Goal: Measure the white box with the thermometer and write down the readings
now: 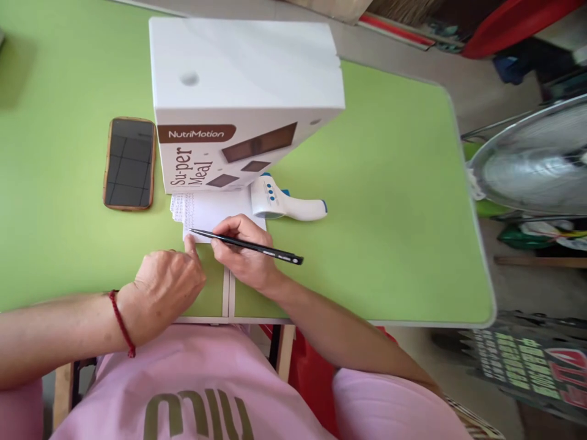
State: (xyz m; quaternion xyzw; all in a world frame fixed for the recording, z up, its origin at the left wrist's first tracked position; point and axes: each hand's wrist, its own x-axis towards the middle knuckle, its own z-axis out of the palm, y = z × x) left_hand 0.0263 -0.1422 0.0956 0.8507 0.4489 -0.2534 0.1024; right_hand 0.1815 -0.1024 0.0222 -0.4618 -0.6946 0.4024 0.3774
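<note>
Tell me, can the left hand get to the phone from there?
Probably yes. I see nothing lying between the left hand and the phone, just green tabletop. The white box stands beside the phone, so it shouldn't block the way.

Green table (389, 214) w/ pale rim, rounded R corners, seam (228, 293) at near edge. On it: tall white NutriMotion box (247, 67); just L, phone (131, 162), dark screen up, brown edge; at box's near side, white paper (220, 208) w/ small marks; white/blue thermometer gun (284, 205), head overlapping paper, handle pointing R.
</note>
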